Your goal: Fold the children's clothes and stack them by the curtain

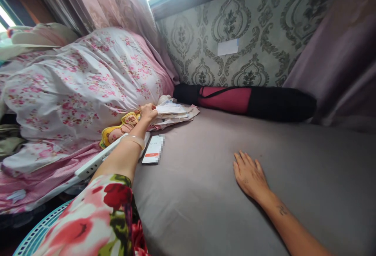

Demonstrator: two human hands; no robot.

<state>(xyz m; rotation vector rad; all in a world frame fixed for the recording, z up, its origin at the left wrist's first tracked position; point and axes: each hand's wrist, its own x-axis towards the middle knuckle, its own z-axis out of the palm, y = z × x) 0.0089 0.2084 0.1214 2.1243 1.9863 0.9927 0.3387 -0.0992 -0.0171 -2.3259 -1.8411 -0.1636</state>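
Note:
My left hand (pixel 149 112), a pale bangle on its wrist, reaches to a stack of folded cloths (pixel 176 112) at the far side of the bed. Its fingers are closed at the near left edge of the top white cloth. The stack has white layers above and pinkish ones below. My right hand (pixel 249 174) lies flat on the grey bedsheet (pixel 199 193), fingers apart and holding nothing. Just below the stack lies a phone (pixel 152 150) with its screen lit. Partly behind my left forearm is a yellow cartoon-shaped item (pixel 117 130).
A long black and dark-red bag (pixel 226 99) lies along the patterned wall. On the left are a floral quilt (pixel 88 72), a white slotted rail or rack (pixel 94 164) and a blue plastic basket (pixel 44 224). Curtains (pixel 340 60) hang at both sides.

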